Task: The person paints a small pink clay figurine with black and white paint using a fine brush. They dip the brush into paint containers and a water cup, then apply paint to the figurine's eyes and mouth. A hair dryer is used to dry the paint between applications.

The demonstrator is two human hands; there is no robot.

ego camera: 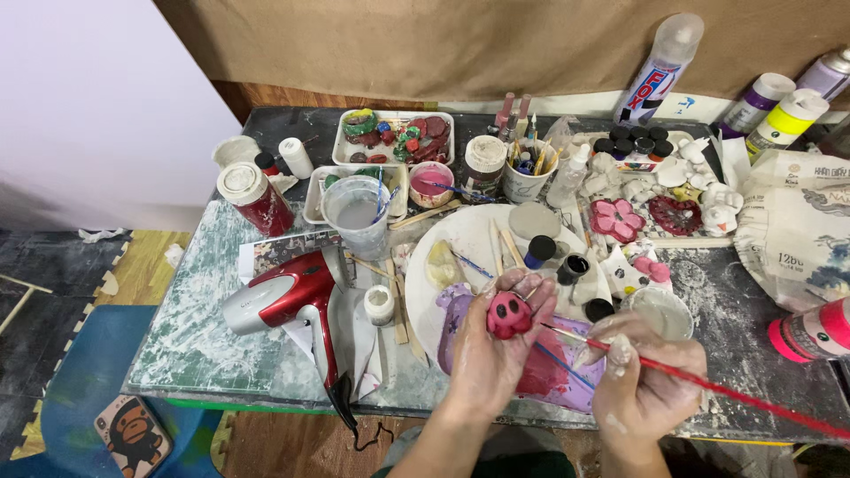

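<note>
My left hand [491,350] cradles a small pink clay figure [509,315] on its fingertips, at six o'clock of the white palette plate [460,239]. My right hand [642,381] pinches a red-handled brush [708,384], tip at the figure's four o'clock. I judge it light, brittle, wet-painted: hold underneath.
</note>
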